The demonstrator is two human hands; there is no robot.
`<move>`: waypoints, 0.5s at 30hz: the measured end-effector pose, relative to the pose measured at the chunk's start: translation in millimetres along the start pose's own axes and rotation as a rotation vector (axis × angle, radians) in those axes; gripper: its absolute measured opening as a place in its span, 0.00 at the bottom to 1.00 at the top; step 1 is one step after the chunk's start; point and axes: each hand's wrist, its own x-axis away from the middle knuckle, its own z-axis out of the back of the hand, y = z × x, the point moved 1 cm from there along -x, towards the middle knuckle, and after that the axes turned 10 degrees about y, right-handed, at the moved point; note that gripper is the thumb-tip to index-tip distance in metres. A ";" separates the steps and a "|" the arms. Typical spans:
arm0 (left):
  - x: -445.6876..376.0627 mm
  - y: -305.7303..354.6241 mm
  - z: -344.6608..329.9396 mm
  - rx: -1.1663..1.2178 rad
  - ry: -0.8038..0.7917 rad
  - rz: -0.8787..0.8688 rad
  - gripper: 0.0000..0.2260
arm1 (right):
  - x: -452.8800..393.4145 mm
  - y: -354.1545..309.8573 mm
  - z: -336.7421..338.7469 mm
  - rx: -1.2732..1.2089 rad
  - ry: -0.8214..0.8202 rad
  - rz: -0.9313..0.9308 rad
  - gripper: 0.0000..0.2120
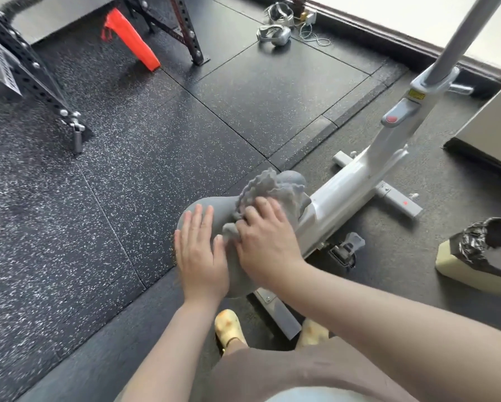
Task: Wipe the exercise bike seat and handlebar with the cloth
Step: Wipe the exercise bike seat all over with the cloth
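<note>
The grey bike seat [226, 207] sits at the centre of the view, its narrow nose pointing away from me. A crumpled grey cloth [268, 187] lies on the seat's front half. My right hand [265, 242] presses down on the cloth, fingers bent over its near edge. My left hand [199, 250] rests flat on the seat's rear left part, fingers straight. The white bike frame [356, 175] runs up to the right to a grey post [461, 39]. The handlebar is out of view.
Speckled black rubber floor tiles [127, 169] spread left and ahead. A black rack leg [25, 68] stands at far left, an orange strap [130, 39] behind it. A lined bin [481, 250] is at right, headsets [275, 33] lie by the window. A pedal [345, 250] hangs below the frame.
</note>
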 end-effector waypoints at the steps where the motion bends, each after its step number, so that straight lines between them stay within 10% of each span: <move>1: 0.1 0.4 0.4 0.009 -0.001 0.008 0.24 | 0.1 -13.7 -1.3 0.006 -0.005 0.030 0.14; 15: -16.3 -15.3 17.6 -0.040 -0.116 -0.140 0.23 | -10.4 -1.4 7.0 -0.035 0.065 -0.175 0.14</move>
